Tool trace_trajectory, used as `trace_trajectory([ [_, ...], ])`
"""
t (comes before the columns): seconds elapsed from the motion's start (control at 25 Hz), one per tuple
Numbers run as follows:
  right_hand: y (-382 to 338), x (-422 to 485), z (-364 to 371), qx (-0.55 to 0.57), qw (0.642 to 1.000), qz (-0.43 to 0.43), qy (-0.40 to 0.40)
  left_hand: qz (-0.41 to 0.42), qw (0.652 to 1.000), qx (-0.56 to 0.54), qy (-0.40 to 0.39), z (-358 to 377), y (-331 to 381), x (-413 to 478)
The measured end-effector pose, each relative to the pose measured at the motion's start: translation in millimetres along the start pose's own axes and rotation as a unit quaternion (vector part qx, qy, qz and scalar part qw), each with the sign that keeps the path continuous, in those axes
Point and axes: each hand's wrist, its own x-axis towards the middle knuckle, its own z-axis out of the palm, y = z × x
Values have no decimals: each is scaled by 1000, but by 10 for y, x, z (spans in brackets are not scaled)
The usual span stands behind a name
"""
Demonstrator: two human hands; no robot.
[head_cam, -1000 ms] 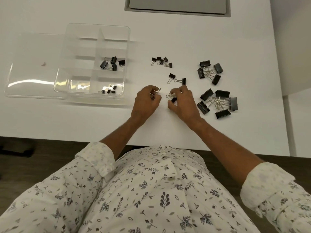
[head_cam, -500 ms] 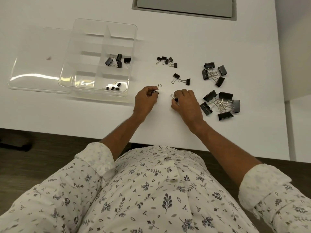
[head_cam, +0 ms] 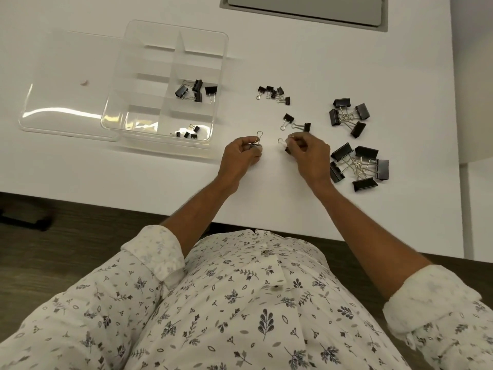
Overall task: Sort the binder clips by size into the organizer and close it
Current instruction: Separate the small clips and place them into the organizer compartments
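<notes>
From the head camera, the left hand (head_cam: 241, 156) is closed around one medium clip (head_cam: 255, 144), its wire loop sticking up past the fingers. The right hand (head_cam: 310, 153) pinches another clip (head_cam: 285, 146) of about the same size. The hands are apart, both just right of the organizer (head_cam: 170, 33)'s near corner.

The organizer sits open, with its lid (head_cam: 61, 84) lying flat on its far-left side. Its right column holds medium clips (head_cam: 196, 90) in one middle compartment and tiny clips (head_cam: 186, 133) in the nearest one.

Both held clips look to belong with the medium ones. A good way is to carry them over the wall of that compartment and let go low, so they do not bounce into the next one.

To the right of the organizer, well apart from it, small clips (head_cam: 273, 93), two medium clips (head_cam: 296, 123) and two piles of large clips (head_cam: 349, 116) (head_cam: 358, 165) wait.
</notes>
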Motion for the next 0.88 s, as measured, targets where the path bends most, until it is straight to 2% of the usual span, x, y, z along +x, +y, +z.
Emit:
trace_trajectory([
  [0.04,-89,17,10,156,984,90,-10,-7,1000,-19,-3,6,33,-19],
  [0.12,-291,40,-3,409,886,211,-49,-14,997,-68,-18,8,137,-43],
  [0.2,-471,88,-3,530,805,260,-55,-8,992,-119,-35,-10,313,-33],
  [0.24,-557,112,12,557,784,269,-52,-2,990,-139,-38,-29,417,-10],
  [0.32,-700,177,73,575,768,275,-55,10,985,-165,-38,-88,642,59],
  [0.52,-1069,395,347,568,772,268,-98,27,980,-196,-24,-386,1088,261],
  [0.68,-1373,633,633,577,761,277,-104,8,971,-238,3,-739,1383,494],
  [0.88,-1763,947,1080,600,750,268,-77,13,977,-208,41,-1077,1757,867],
])
